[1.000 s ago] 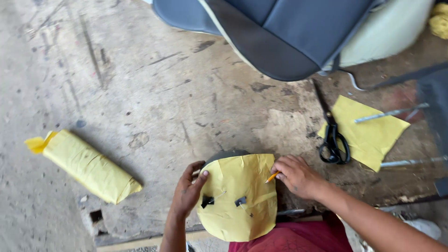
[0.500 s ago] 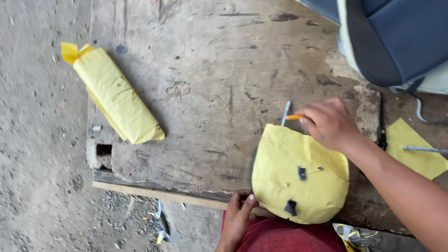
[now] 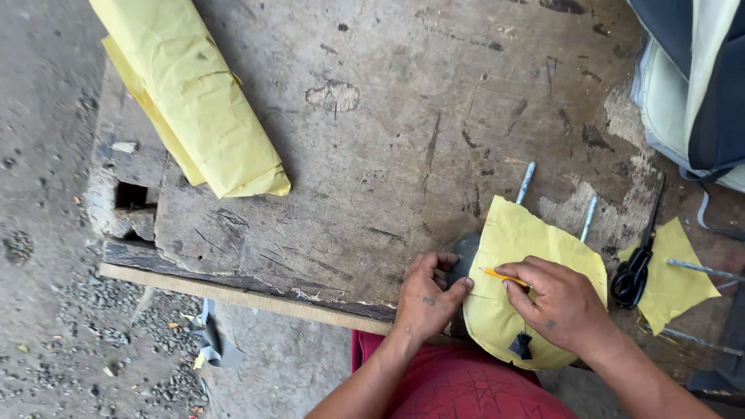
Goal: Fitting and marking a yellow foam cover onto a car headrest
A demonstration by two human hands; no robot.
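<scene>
Now both hands have closed in at lower right: left hand [image 3: 429, 299] pins the yellow paper template [image 3: 521, 268] on the worn wooden surface [image 3: 372, 155], right hand [image 3: 560, 305] grips an orange pencil [image 3: 504, 277], tracing.

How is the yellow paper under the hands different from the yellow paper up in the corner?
The paper under the hands lies spread out as one rounded sheet, while the paper in the corner is rolled into a long bundle. The left hand and right hand press on the sheet; nobody touches the roll. The sheet has a dark clip; the roll shows none. Both are yellow, crinkled, on the worn wooden table.

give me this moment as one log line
left hand: pressing yellow sheet edge | right hand: pencil tip on sheet | scissors: right, idle
</scene>
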